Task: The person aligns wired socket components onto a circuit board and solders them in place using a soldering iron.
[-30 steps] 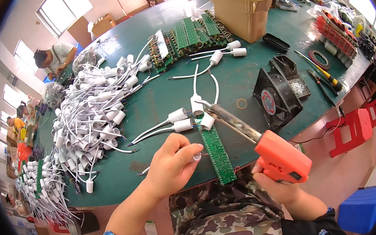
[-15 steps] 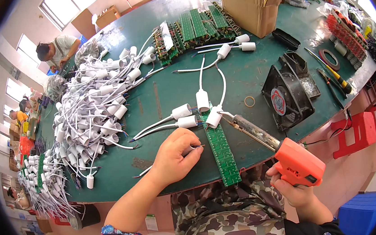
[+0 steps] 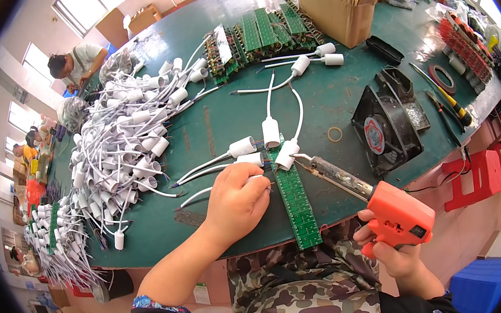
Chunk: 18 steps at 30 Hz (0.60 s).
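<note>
My right hand (image 3: 386,249) grips an orange soldering gun (image 3: 401,213); its tip reaches the upper part of a long green circuit board (image 3: 297,206) lying at the table's near edge. My left hand (image 3: 239,200) is closed around a white cylindrical lamp holder, mostly hidden by the fingers, just left of the board. Its white cable (image 3: 195,194) trails out to the left. At the board's upper end stand two white lamp holders (image 3: 270,133) with cables running away from me. Two more lamp holders (image 3: 242,147) lie sideways, their open ends toward the board.
A big heap of white cabled lamp holders (image 3: 122,138) covers the left. Stacked green boards (image 3: 259,32) and a cardboard box (image 3: 338,6) stand behind. At right are a black fan (image 3: 384,131), pliers (image 3: 443,117), a screwdriver (image 3: 447,98) and a tape roll (image 3: 442,79). Another person works far left.
My left hand has moved slightly up, and the held lamp holder's cable has swung higher on the left. The soldering gun has barely shifted; fingers of my right hand look looser around its handle.
</note>
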Tool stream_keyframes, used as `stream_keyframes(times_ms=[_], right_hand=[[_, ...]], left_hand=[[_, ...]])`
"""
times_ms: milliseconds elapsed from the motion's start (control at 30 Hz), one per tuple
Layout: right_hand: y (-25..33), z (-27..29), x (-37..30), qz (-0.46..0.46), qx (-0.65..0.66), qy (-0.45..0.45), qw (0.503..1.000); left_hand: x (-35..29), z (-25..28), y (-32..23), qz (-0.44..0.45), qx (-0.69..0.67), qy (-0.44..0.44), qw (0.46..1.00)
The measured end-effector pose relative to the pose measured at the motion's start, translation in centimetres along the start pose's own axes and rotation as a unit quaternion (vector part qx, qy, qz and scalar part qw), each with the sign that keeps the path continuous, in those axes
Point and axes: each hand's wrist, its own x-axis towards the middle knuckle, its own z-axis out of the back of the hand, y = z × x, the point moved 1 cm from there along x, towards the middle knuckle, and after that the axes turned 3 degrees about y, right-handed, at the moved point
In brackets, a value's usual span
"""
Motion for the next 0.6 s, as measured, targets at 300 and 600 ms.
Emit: stream_keyframes(times_ms=[300,600], right_hand=[[-1.1,1.4,-0.7,-0.022,-0.019,0.036,0.999],[-1.1,0.6,0.1,-0.006,-0.105,0.028,0.994]], left_hand=[[0.3,-0.9,-0.2,-0.054,0.106,-0.011,0.993],[0.2,-1.1,-0.1,-0.052,0.094,-0.005,0.994]])
